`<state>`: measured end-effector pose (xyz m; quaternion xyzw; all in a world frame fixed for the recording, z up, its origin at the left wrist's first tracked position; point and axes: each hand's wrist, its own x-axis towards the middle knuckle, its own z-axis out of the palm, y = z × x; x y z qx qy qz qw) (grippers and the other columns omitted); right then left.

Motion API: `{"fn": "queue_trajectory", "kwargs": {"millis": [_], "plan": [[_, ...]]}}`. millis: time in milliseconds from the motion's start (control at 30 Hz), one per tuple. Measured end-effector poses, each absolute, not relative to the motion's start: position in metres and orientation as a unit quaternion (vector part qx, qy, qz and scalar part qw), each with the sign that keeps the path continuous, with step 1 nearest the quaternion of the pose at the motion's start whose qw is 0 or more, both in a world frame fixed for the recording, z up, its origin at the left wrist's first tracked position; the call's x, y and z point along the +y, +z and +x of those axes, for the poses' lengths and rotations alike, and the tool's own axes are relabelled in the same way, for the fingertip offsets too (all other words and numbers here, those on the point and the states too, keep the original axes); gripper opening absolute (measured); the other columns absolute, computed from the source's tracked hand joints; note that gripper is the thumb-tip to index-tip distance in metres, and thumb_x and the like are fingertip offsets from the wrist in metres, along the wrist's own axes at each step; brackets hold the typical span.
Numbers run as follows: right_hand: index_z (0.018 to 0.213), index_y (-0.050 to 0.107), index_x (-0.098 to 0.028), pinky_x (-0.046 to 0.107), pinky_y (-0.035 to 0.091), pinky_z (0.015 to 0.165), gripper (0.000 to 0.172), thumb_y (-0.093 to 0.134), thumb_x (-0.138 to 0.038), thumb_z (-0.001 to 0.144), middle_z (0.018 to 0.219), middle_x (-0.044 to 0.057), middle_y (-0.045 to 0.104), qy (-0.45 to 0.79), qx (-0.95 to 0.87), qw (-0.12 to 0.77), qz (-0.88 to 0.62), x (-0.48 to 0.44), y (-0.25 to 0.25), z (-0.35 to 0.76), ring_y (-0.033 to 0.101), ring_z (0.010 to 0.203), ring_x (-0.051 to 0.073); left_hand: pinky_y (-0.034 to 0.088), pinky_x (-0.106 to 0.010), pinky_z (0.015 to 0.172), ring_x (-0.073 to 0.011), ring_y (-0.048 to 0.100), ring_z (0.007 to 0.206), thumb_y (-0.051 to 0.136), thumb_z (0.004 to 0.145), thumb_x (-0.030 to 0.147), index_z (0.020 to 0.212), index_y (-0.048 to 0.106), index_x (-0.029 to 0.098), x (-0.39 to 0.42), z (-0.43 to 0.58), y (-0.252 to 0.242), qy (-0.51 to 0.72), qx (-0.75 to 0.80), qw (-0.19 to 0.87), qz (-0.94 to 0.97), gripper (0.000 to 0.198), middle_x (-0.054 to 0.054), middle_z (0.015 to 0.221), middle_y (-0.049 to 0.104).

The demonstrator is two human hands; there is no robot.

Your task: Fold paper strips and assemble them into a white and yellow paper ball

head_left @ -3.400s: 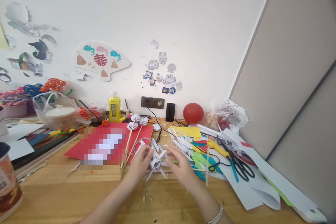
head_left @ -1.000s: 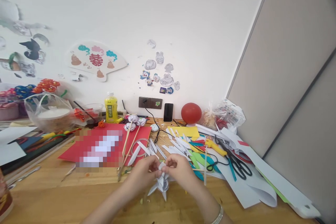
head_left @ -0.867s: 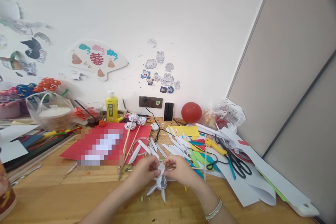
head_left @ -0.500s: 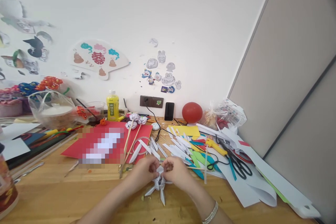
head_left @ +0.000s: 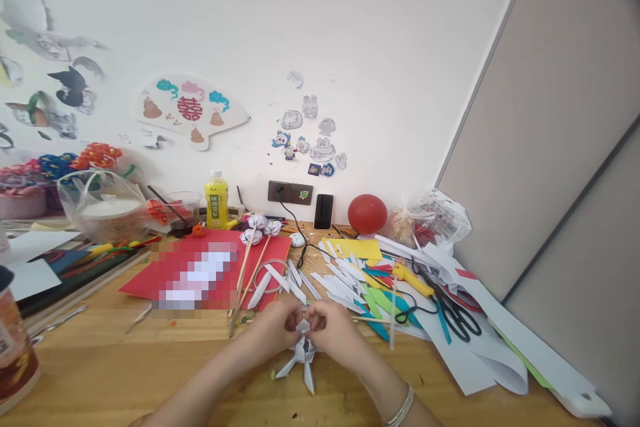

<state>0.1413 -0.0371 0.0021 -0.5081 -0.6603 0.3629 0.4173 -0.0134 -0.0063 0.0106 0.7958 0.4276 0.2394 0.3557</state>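
Observation:
A folded white paper flower point(head_left: 303, 353) with pointed petals is at the front middle of the table. My left hand point(head_left: 280, 325) pinches its upper part from the left, fingers closed. From the right my right hand point(head_left: 325, 328) pinches the same part, its fingertips close to those of the left. Two or more petals point down toward me, touching or just above the wood; I cannot tell which. Behind my hands lie several loose folded white paper strips point(head_left: 340, 287). Paper flowers on sticks point(head_left: 257, 233) rest on a red sheet point(head_left: 143, 280) to the left.
To the right lie a yellow glue gun point(head_left: 413, 279), black scissors point(head_left: 457, 317) and white paper sheets point(head_left: 473, 373). A phone point(head_left: 324, 211), a red balloon point(head_left: 367, 213) and a yellow drink bottle point(head_left: 217, 200) stand along the wall. A cup point(head_left: 15, 347) is at the left edge.
The view has shifted slightly, so things sit a little further right. Both hands keep their pinch on the paper flower, with hardly any movement.

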Motion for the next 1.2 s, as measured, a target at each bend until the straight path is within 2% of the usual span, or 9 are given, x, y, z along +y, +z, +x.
{"fn": "queue_trajectory", "kwargs": {"millis": [100, 167, 200, 267, 367, 667, 867, 1067, 1200], "plan": [[0.068, 0.063, -0.016, 0.017, 0.037, 0.049, 0.018, 0.055, -0.003, 0.059, 0.056, -0.006, 0.053, 0.346, -0.670, 0.434, -0.493, -0.037, 0.005, 0.142, 0.050, 0.054, 0.009, 0.040, -0.020, 0.046, -0.0141, 0.057, 0.057, 0.050, 0.066, 0.024, 0.083, 0.052, 0.020, -0.010, -0.021, 0.026, 0.212, 0.403, 0.430, 0.780, 0.018, 0.004, 0.065, 0.057], [0.069, 0.064, -0.016, 0.018, 0.040, 0.053, 0.012, 0.056, -0.008, 0.064, 0.059, -0.004, 0.056, 0.339, -0.672, 0.443, -0.487, -0.037, 0.007, 0.143, 0.053, 0.057, 0.011, 0.044, -0.023, 0.047, -0.0161, 0.060, 0.063, 0.049, 0.070, 0.032, 0.091, 0.050, 0.022, -0.012, -0.024, 0.035, 0.188, 0.374, 0.575, 0.703, 0.024, 0.001, 0.078, 0.061], [0.069, 0.064, -0.016, 0.020, 0.041, 0.055, 0.009, 0.057, -0.011, 0.066, 0.061, -0.003, 0.058, 0.330, -0.674, 0.446, -0.487, -0.038, 0.009, 0.143, 0.054, 0.059, 0.011, 0.044, -0.024, 0.047, -0.0157, 0.059, 0.060, 0.046, 0.072, 0.038, 0.089, 0.050, 0.022, -0.013, -0.023, 0.037, 0.202, 0.384, 0.601, 0.671, 0.024, 0.001, 0.075, 0.061], [0.068, 0.065, -0.016, 0.022, 0.043, 0.062, 0.005, 0.060, -0.014, 0.068, 0.065, -0.001, 0.061, 0.296, -0.690, 0.448, -0.486, -0.039, 0.014, 0.144, 0.056, 0.064, 0.013, 0.040, -0.022, 0.042, -0.0137, 0.054, 0.050, 0.045, 0.071, 0.047, 0.075, 0.052, 0.019, -0.012, -0.020, 0.035, 0.229, 0.409, 0.592, 0.656, 0.029, 0.003, 0.061, 0.057], [0.068, 0.066, -0.018, 0.025, 0.042, 0.071, 0.005, 0.062, -0.017, 0.071, 0.071, 0.000, 0.064, 0.236, -0.734, 0.446, -0.455, -0.043, 0.022, 0.143, 0.057, 0.073, 0.014, 0.035, -0.021, 0.040, -0.0106, 0.047, 0.044, 0.053, 0.065, 0.049, 0.063, 0.048, 0.018, -0.008, -0.012, 0.023, 0.248, 0.424, 0.572, 0.657, 0.032, 0.007, 0.052, 0.046], [0.083, 0.068, -0.021, 0.026, 0.042, 0.074, 0.019, 0.050, -0.028, 0.084, 0.077, 0.002, 0.064, 0.175, -0.827, 0.397, -0.357, -0.052, 0.038, 0.150, 0.055, 0.078, 0.015, 0.025, -0.019, 0.039, -0.0052, 0.032, 0.040, 0.055, 0.059, 0.057, 0.057, 0.039, 0.019, 0.002, -0.005, 0.012, 0.317, 0.431, 0.541, 0.649, 0.041, 0.011, 0.046, 0.035], [0.101, 0.062, -0.023, 0.027, 0.042, 0.082, 0.030, 0.039, -0.034, 0.088, 0.099, 0.005, 0.061, 0.256, -0.812, 0.396, -0.344, -0.053, 0.043, 0.156, 0.055, 0.093, 0.015, 0.025, -0.019, 0.039, -0.0055, 0.033, 0.040, 0.057, 0.058, 0.056, 0.059, 0.041, 0.019, -0.001, -0.006, 0.020, 0.332, 0.423, 0.557, 0.633, 0.041, 0.011, 0.046, 0.036], [0.101, 0.064, -0.021, 0.029, 0.043, 0.081, 0.033, 0.037, -0.035, 0.089, 0.096, 0.007, 0.062, 0.241, -0.831, 0.388, -0.319, -0.052, 0.041, 0.156, 0.056, 0.090, 0.016, 0.023, -0.019, 0.038, -0.0053, 0.031, 0.037, 0.057, 0.057, 0.058, 0.059, 0.041, 0.019, -0.002, -0.006, 0.020, 0.344, 0.423, 0.584, 0.601, 0.042, 0.011, 0.045, 0.036], [0.107, 0.060, -0.024, 0.030, 0.041, 0.085, 0.032, 0.036, -0.035, 0.089, 0.105, 0.006, 0.060, 0.246, -0.825, 0.397, -0.318, -0.054, 0.043, 0.156, 0.054, 0.097, 0.017, 0.023, -0.018, 0.040, -0.0051, 0.033, 0.038, 0.058, 0.059, 0.057, 0.060, 0.042, 0.019, -0.002, -0.006, 0.021, 0.363, 0.415, 0.596, 0.583, 0.041, 0.011, 0.046, 0.037]]}}
